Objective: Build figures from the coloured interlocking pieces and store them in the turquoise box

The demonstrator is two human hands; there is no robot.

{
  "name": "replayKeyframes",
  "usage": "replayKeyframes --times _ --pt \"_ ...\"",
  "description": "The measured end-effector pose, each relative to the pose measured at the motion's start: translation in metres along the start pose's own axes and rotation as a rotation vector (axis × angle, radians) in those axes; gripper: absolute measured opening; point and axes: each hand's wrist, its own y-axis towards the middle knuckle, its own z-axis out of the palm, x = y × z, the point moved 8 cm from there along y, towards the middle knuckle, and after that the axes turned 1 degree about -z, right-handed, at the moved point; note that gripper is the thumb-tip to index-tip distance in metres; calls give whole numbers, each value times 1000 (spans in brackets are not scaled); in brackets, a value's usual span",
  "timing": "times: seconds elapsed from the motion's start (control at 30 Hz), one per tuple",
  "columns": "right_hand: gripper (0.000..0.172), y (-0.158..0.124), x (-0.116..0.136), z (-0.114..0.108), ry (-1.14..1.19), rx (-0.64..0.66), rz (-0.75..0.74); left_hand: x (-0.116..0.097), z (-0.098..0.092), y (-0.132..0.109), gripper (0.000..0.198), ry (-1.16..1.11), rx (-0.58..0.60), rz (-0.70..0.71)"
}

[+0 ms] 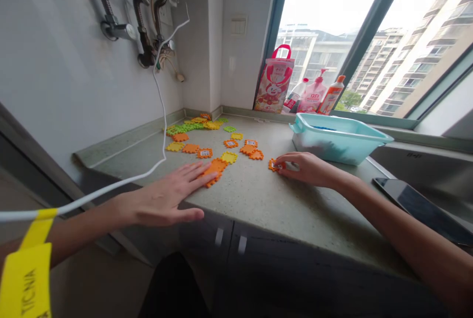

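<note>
My left hand (168,195) lies flat on the speckled countertop (258,200), fingers stretched out, its fingertips on an orange puzzle tile (215,169). My right hand (308,168) rests on the counter further right, fingers curled and pinching a small orange tile (274,165) with a white label. More orange, yellow and green tiles (207,133) are scattered toward the back left corner.
A light blue plastic tub (338,137) stands just behind my right hand. A dark tablet (421,207) lies at the right. A red-and-white bag (274,81) and bottles (318,95) stand on the window sill. A white cable (162,126) hangs from wall pipes.
</note>
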Motion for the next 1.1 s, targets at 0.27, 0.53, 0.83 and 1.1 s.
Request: replayKeyframes --times 0.27,0.53,0.83,1.1 --pt "30 -1 4 -1 7 37 3 -21 -14 87 84 -82 -91 315" --pt "25 -2 7 -7 -18 18 11 5 -17 131 83 31 -185 318" --pt "27 -4 9 -9 -63 19 -14 55 -28 93 92 185 -338 41" --pt "27 -6 9 -11 -106 -12 -15 129 -47 15 79 455 -461 -506"
